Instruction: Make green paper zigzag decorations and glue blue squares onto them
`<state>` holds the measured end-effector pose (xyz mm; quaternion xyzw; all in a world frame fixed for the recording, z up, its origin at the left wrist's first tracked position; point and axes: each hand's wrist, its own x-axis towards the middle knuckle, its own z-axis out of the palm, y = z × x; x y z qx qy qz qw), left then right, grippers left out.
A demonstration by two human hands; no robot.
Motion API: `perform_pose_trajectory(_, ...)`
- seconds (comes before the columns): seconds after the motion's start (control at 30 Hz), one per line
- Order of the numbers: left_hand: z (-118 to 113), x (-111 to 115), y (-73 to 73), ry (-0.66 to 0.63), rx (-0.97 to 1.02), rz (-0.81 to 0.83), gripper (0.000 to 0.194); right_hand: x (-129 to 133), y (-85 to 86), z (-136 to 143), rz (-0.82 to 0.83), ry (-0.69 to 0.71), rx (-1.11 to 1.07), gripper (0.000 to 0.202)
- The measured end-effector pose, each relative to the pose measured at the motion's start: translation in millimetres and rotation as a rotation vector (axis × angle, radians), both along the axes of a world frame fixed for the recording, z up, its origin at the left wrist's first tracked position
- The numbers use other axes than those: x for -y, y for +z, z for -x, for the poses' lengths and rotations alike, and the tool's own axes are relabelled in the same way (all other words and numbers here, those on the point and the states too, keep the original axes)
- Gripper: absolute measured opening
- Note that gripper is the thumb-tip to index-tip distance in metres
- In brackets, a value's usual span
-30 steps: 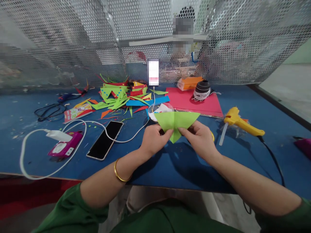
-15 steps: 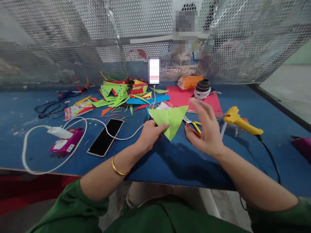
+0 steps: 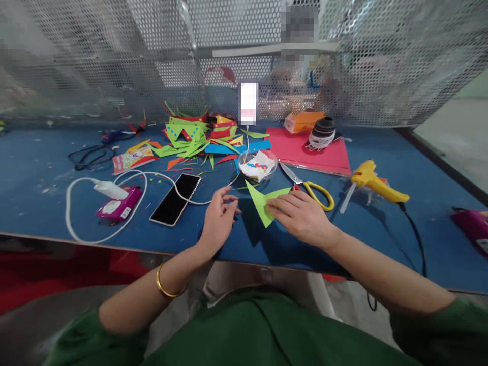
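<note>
A creased light green paper piece point(image 3: 260, 204) with a V-shaped top is held up over the blue table by my right hand point(image 3: 301, 218), whose fingers lie across its right part. To the left of the paper, my left hand point(image 3: 221, 216) has its fingers apart and slightly curled, holding nothing. Yellow-handled scissors point(image 3: 320, 195) lie just beyond my right hand. A round clear dish point(image 3: 273, 163) with white paper and small coloured pieces sits behind the green paper.
On the blue table point(image 3: 213, 239) are a black phone point(image 3: 175, 201), a purple power strip point(image 3: 120, 206) with a white cable, green paper masks and scraps point(image 3: 186, 133), red sheets point(image 3: 282, 147), a twine spool point(image 3: 322, 133) and a yellow glue gun point(image 3: 375, 183). A mesh screen stands behind.
The green paper has passed from my left hand to my right and folded inward somewhat. My left hand has let go and moved left. The view has shifted, uncovering the dish and scissors.
</note>
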<state>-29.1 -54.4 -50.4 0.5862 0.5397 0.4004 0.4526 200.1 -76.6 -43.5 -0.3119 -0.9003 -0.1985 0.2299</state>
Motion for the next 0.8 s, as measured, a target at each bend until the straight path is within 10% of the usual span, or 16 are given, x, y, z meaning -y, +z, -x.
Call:
perform_pose_trajectory(0.2,19.8,15.7,-7.5,-0.341,-0.714,-0.864,0.032,23.0,-12.4,9.8,0.180,0.008,-0.013,0.027)
perform_pose_trajectory(0.43,12.5,5.7,-8.1,-0.538,-0.753,-0.748,0.022,37.9,-26.1,11.8,0.295,-0.145,-0.126,0.026)
perform_pose_trajectory(0.8,5.0,21.4,-14.0,-0.353,-0.566,-0.535,0.014,39.8,-28.9,13.3,0.623,-0.329,-0.591,0.012)
